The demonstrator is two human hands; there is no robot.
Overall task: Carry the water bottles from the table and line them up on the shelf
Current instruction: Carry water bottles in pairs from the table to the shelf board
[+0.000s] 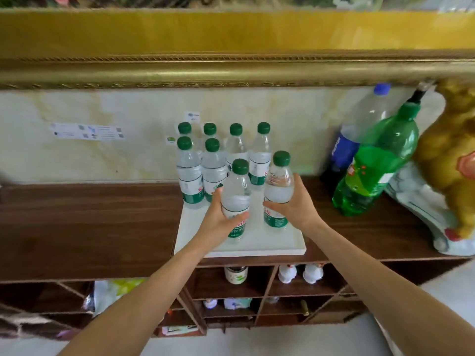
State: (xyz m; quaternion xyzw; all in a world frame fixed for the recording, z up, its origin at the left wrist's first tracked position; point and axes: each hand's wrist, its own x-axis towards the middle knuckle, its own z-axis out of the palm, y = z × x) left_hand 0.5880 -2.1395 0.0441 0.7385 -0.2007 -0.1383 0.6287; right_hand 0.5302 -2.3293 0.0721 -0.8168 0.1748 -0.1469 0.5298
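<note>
Two clear water bottles with green caps stand upright at the front of a white tray (295,246) on the dark wooden shelf top (90,227). My left hand (219,219) grips the left bottle (236,191) around its lower body. My right hand (295,204) grips the right bottle (279,181) from its right side. Behind them several more green-capped water bottles (190,173) stand in two rows at the back of the tray, against the wall.
To the right stand a large green soda bottle (377,163) and a blue-capped clear bottle (359,129), then a golden figurine (452,155). A gilded picture frame (231,70) overhangs the shelf. Cubbies below hold a jar (236,274) and small white figures (300,273).
</note>
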